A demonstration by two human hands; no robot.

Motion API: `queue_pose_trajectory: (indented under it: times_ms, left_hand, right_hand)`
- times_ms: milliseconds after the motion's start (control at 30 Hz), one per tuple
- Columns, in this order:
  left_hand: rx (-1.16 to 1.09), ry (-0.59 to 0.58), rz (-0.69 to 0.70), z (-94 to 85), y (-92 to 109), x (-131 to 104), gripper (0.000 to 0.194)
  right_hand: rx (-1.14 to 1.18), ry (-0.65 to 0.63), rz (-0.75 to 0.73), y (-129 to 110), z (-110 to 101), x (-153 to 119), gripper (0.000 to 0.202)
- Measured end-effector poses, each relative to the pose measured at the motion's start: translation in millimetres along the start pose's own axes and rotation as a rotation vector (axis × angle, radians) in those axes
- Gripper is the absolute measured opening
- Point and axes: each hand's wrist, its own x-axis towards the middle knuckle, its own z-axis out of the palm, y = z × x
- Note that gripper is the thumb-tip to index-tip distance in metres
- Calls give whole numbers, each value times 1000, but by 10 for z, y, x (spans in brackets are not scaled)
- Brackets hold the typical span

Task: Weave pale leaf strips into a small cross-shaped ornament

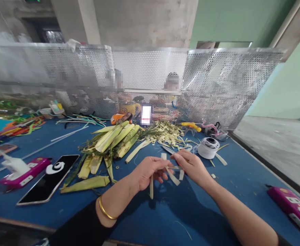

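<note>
My left hand [152, 172] is closed in a pinch on pale, flat husk strips [174, 178]. They fan out and cross between my two hands, above the blue table, and one hangs below my left palm. My right hand [189, 165] has its fingers pinched together at the right side of the same strips. A thin, pointed grey blade [167, 149] shows just behind my right fingertips; whether my hand grips it is hidden. Beyond my left hand lies a heap of green-yellow corn husks [114, 138], with shredded husk trimmings [169, 133] to its right.
A spool of white string [207, 148] stands right of my right hand. A black-screened phone [50, 177] and a magenta tissue pack [27, 172] lie left; another magenta pack [290, 208] lies right. A perforated metal screen [150, 68] closes off the table's back, with people behind it.
</note>
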Motion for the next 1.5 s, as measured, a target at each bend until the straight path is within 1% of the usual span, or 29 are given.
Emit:
queue_pose_trajectory:
  times_ms: [33, 67, 133, 167, 200, 233, 267, 333, 400, 433, 500, 567, 633, 667, 700, 733, 800, 900, 967, 1067, 1133, 1167, 1267, 1333, 1400, 1433, 1500]
  left_hand:
    - [35, -40, -18, 20, -2, -18, 33]
    - [67, -77, -39, 44, -8, -36, 34]
    - [120, -135, -84, 96, -28, -66, 35]
    - [142, -156, -106, 118, -42, -75, 35]
    - [163, -170, -127, 136, -55, -79, 34]
    - [182, -178, -145, 148, -68, -79, 33]
    - [197, -177, -159, 155, -78, -75, 32]
    - [210, -140, -167, 150, -89, -54, 31]
    - [187, -67, -157, 128, -86, -23, 32]
    - [158, -32, -150, 114, -81, -4, 31]
    - [76, 18, -148, 85, -65, 32, 27]
    - [-26, 59, -156, 59, -43, 64, 22]
    - [-147, 104, -159, 38, -17, 84, 22]
    - [-213, 127, -158, 30, -1, 89, 24]
    - [-279, 143, -156, 22, 14, 92, 27]
    - [-339, 152, -152, 16, 30, 92, 29]
    - [-432, 163, -142, 7, 58, 86, 28]
    - [-516, 189, -124, 0, 86, 75, 23]
    - [-545, 206, -121, -2, 96, 71, 24]
    - [-577, 228, -107, -9, 107, 70, 25]
    - [-584, 235, -89, -13, 106, 70, 24]
    - [-582, 233, -81, -13, 101, 70, 23]
    - [-561, 224, -97, 2, 63, 78, 23]
    - [-561, 214, -135, 20, 25, 90, 25]
    - [-560, 191, -150, 35, -11, 101, 27]
    - [-550, 176, -141, 41, -24, 103, 27]
    - [-497, 174, -96, 49, -38, 100, 26]
  right_hand:
    - [65, -42, 39, -21, 18, -9, 42]
    - [152, -111, 99, -47, 39, -21, 45]
    - [369, -265, 252, -108, 82, -49, 43]
    - [472, -312, 323, -138, 99, -62, 41]
    - [553, -317, 373, -163, 112, -73, 39]
    - [603, -279, 391, -181, 119, -80, 37]
    - [614, -215, 374, -194, 121, -85, 36]
    - [529, -70, 276, -202, 110, -96, 33]
    - [337, 66, 136, -200, 91, -117, 29]
    - [218, 124, 53, -201, 83, -135, 26]
    - [-30, 226, -165, -212, 77, -179, 22]
    - [-285, 263, -441, -236, 89, -227, 17]
    - [-521, 246, -688, -263, 121, -268, 14]
    - [-613, 226, -773, -274, 143, -284, 14]
    - [-685, 203, -827, -279, 170, -296, 15]
    - [-735, 184, -860, -278, 198, -304, 16]
    - [-783, 148, -863, -254, 255, -308, 19]
    - [-790, 118, -787, -186, 313, -290, 24]
    - [-793, 110, -743, -152, 318, -271, 27]
    - [-821, 136, -735, -165, 285, -258, 25]
    - [-841, 144, -779, -205, 269, -263, 20]
    - [-854, 123, -824, -226, 273, -268, 20]
    - [-905, 2, -975, -265, 331, -285, 24]
    - [-918, -34, -1027, -268, 376, -292, 23]
    - [-856, -17, -1040, -263, 391, -295, 23]
    - [-786, 8, -1019, -259, 381, -295, 23]
    - [-592, 92, -906, -243, 338, -286, 21]
